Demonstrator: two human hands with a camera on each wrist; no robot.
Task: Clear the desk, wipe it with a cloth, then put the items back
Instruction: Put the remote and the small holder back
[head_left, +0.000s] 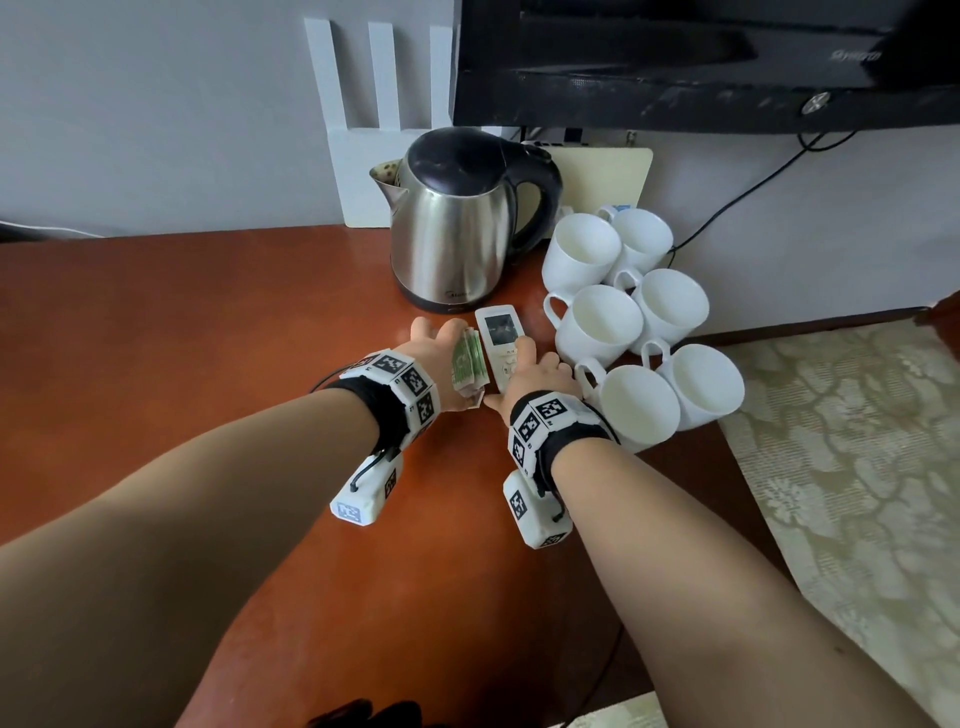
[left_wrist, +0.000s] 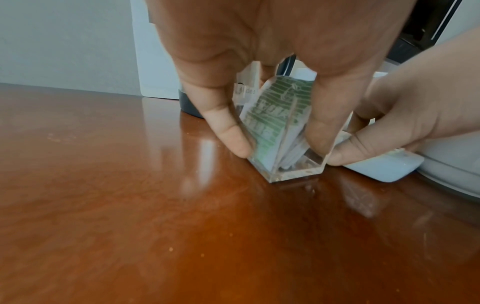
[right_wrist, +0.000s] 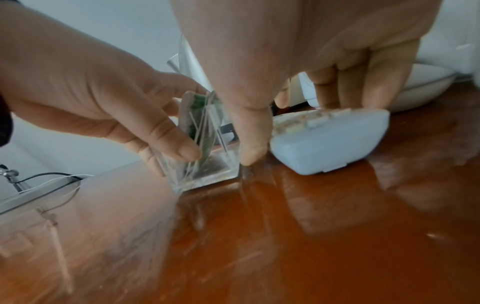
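A clear plastic box (head_left: 468, 366) of green-printed sachets stands on the red-brown desk (head_left: 208, 338), just in front of the kettle. My left hand (head_left: 445, 353) grips it from above, with a finger and the thumb pressed on opposite walls (left_wrist: 291, 172). Right beside it lies a white remote control (head_left: 497, 332). My right hand (head_left: 535, 371) holds the remote, thumb (right_wrist: 253, 152) at its left edge and the other fingers curled over its right side (right_wrist: 324, 144). In the right wrist view the box (right_wrist: 207, 172) almost touches that thumb.
A steel kettle (head_left: 457, 223) with a black lid and handle stands behind the hands. Several white mugs (head_left: 623, 312) lie clustered at the desk's right edge, close to my right wrist. A dark TV (head_left: 701, 62) hangs above. A patterned carpet (head_left: 857, 467) lies below on the right.
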